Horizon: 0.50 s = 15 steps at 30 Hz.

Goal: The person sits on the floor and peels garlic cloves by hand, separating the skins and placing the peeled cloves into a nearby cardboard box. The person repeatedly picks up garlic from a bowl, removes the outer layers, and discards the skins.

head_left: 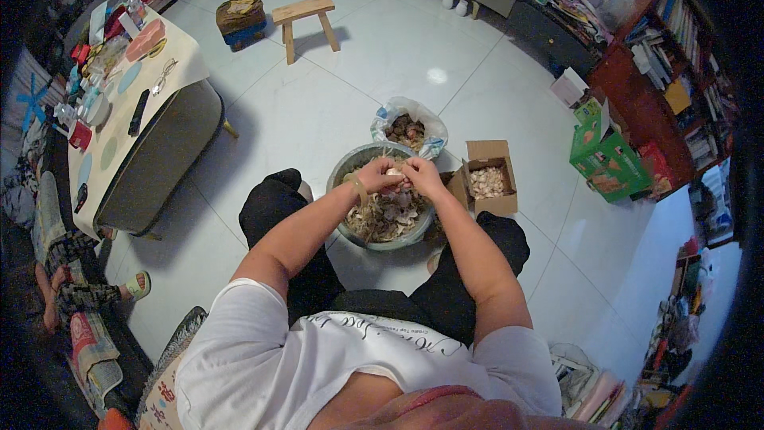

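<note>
My left hand and my right hand meet over the far part of a round grey-green basin. Between the fingers of both is a small pale garlic bulb, partly covered by them. Dry papery husks and stalks fill much of the basin. A yellowish bangle circles my left wrist. Right of the basin, an open cardboard box holds many pale garlic cloves. Just beyond the basin stands an open plastic bag with brownish contents, too small to name surely.
My knees flank the basin. A cloth-covered table with a remote and glasses stands left; a wooden stool and a covered seat are farther off. A green carton sits by the bookshelf at right. Another person's foot shows at left.
</note>
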{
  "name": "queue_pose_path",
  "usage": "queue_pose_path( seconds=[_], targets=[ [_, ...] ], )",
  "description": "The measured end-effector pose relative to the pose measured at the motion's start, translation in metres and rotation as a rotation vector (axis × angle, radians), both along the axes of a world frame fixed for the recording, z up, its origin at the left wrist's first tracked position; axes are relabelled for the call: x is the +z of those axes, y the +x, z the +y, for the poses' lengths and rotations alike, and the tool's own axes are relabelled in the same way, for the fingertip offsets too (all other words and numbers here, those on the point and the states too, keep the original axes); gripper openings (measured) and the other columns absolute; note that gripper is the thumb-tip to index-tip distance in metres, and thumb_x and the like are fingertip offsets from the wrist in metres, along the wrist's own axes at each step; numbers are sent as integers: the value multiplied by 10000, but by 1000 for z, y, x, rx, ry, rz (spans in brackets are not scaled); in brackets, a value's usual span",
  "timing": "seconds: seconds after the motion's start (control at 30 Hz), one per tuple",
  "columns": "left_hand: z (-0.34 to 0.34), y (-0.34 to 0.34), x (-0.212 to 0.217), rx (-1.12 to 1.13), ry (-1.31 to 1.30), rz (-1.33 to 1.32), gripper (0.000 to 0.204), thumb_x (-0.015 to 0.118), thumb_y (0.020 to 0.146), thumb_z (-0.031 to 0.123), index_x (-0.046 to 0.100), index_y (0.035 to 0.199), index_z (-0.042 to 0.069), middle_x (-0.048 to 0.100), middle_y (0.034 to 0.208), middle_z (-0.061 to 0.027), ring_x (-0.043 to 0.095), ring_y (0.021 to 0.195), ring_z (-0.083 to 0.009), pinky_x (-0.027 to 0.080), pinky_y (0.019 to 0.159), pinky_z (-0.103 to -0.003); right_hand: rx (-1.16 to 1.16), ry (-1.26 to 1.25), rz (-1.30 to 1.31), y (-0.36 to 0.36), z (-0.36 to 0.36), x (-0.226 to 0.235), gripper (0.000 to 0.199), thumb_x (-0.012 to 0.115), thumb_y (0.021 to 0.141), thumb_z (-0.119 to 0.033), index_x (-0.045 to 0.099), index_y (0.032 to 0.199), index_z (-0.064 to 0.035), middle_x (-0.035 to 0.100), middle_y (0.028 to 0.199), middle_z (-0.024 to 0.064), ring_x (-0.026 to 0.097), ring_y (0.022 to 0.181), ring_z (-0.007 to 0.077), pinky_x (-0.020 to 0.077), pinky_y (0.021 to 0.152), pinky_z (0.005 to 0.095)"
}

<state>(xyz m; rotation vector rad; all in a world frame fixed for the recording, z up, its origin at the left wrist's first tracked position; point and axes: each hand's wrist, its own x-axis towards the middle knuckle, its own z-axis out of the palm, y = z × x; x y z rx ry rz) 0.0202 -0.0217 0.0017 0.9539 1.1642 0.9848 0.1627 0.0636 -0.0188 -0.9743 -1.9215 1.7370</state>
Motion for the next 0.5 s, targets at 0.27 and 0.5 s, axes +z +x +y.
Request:
queue_pose_path(
  seconds=[0.27,0.5],
  targets=[
    [4,2,-26,122,37,-15,154,546,762,151,492,871,57,535,683,-29,498,544,-90,381,448,-211,-80,-139,-76,-4,-13,7,216,438,835,-181,463,888,26,495,730,69,513,573,120,465,494,258],
    [9,-9,-39,178,-38,23,212,521,786,153,426,963,84,510,765,-26,489,598,-120,432,510,-266,-129,-32,-246,-1,-14,18,223,441,824,-179,467,905,27,507,747,102,552,633,187,476,535,310]
  ],
)
